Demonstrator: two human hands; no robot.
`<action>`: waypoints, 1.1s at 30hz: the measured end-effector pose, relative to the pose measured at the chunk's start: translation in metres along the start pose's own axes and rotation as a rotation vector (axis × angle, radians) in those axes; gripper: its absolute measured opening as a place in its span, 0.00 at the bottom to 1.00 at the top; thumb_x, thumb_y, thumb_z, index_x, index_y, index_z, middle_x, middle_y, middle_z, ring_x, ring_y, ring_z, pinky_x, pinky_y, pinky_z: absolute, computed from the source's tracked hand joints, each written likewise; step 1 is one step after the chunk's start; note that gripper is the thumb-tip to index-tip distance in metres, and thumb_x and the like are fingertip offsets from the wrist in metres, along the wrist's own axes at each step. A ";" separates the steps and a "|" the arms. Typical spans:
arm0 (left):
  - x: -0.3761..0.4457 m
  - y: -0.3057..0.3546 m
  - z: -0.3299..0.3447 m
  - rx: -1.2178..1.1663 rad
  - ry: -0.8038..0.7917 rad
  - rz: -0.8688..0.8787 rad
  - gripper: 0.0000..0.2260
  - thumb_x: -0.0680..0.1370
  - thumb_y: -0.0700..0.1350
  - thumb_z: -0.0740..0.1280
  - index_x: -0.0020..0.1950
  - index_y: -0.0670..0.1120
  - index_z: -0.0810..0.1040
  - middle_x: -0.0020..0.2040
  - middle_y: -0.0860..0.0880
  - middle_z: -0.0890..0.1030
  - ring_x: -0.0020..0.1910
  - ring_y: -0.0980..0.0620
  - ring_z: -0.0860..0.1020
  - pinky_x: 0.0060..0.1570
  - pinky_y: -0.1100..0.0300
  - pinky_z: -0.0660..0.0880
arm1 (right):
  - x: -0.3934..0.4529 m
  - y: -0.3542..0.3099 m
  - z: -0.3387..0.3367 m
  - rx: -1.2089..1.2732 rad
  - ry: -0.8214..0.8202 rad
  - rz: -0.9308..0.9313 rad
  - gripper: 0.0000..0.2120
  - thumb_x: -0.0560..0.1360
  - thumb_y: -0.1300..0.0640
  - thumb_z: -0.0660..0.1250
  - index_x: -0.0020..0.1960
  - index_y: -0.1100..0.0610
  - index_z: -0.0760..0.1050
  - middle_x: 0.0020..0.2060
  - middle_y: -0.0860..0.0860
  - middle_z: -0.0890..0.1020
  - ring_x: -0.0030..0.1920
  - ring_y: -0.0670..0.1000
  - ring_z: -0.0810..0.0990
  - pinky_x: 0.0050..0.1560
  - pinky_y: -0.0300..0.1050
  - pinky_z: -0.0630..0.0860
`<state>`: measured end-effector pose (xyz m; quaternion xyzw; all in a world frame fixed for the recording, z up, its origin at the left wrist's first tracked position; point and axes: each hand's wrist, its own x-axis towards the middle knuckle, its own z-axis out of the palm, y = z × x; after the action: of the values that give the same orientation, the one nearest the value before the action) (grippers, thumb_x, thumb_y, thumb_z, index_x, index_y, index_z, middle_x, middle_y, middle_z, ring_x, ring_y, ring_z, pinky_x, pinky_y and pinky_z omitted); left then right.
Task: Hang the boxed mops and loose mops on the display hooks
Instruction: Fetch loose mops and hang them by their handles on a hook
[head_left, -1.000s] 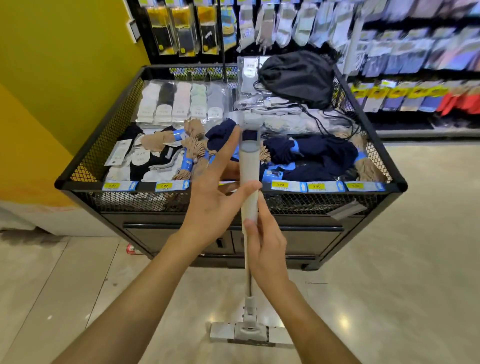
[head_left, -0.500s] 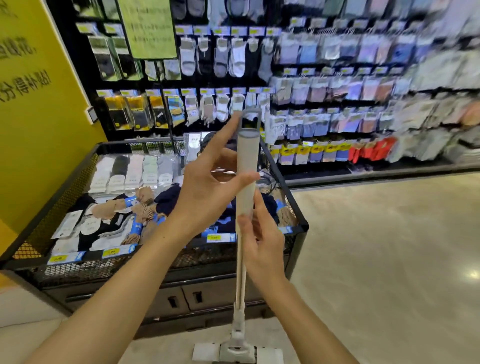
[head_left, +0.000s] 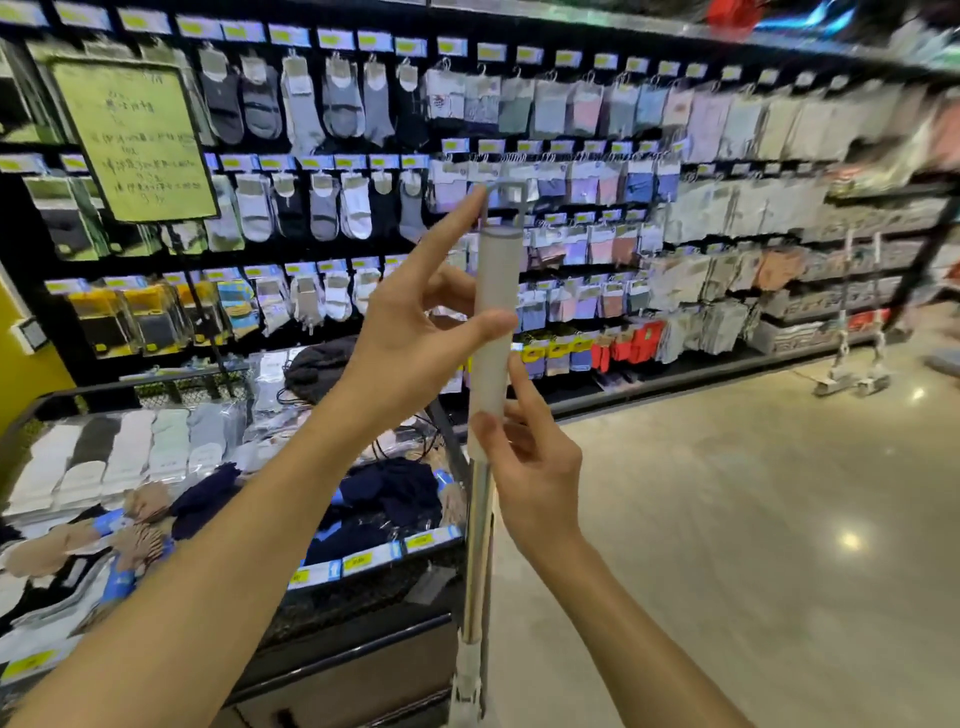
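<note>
I hold a loose mop (head_left: 493, 322) upright in front of me. It has a pale grey handle with a hanging loop at the top and a thin pole running down out of view. My left hand (head_left: 415, 338) holds the thick grip, thumb across its front and index finger stretched up beside the loop. My right hand (head_left: 530, 457) pinches the handle just below the grip, where the pole begins. Two more loose mops (head_left: 852, 364) stand upright on the floor at the far right by the shelving.
A black mesh bin (head_left: 363, 582) full of socks stands at my lower left, close to the mop pole. A long wall of hanging socks (head_left: 571, 208) runs across the back. A green sign (head_left: 135, 140) stands on a post. Shiny floor (head_left: 753, 545) stretches to the right.
My view has swung up and to the right, from the sock bin to the sock wall. The mop has risen with both hands still on its handle; its head has left the view.
</note>
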<state>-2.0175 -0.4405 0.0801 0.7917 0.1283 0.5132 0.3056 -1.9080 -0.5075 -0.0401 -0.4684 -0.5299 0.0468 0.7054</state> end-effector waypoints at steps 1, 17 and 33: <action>0.008 -0.001 0.010 -0.014 -0.007 0.021 0.38 0.77 0.39 0.77 0.78 0.62 0.61 0.43 0.50 0.82 0.46 0.54 0.84 0.53 0.56 0.83 | 0.006 0.001 -0.010 -0.016 0.013 0.005 0.28 0.79 0.49 0.69 0.68 0.20 0.66 0.42 0.45 0.84 0.41 0.55 0.83 0.46 0.51 0.83; 0.135 -0.060 0.203 -0.371 -0.195 0.144 0.40 0.76 0.38 0.78 0.80 0.60 0.62 0.40 0.43 0.79 0.42 0.45 0.81 0.45 0.58 0.82 | 0.096 0.066 -0.169 -0.281 0.218 0.114 0.36 0.81 0.62 0.70 0.68 0.21 0.67 0.48 0.45 0.85 0.43 0.53 0.87 0.48 0.48 0.85; 0.250 -0.099 0.404 -0.686 -0.486 0.265 0.40 0.76 0.38 0.78 0.80 0.60 0.61 0.38 0.60 0.78 0.41 0.59 0.80 0.47 0.49 0.84 | 0.175 0.141 -0.311 -0.551 0.547 0.113 0.36 0.80 0.61 0.71 0.68 0.21 0.68 0.49 0.46 0.83 0.43 0.55 0.86 0.48 0.44 0.84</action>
<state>-1.5365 -0.3764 0.0865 0.7516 -0.2278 0.3597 0.5037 -1.5252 -0.5202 -0.0167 -0.6637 -0.2885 -0.1852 0.6648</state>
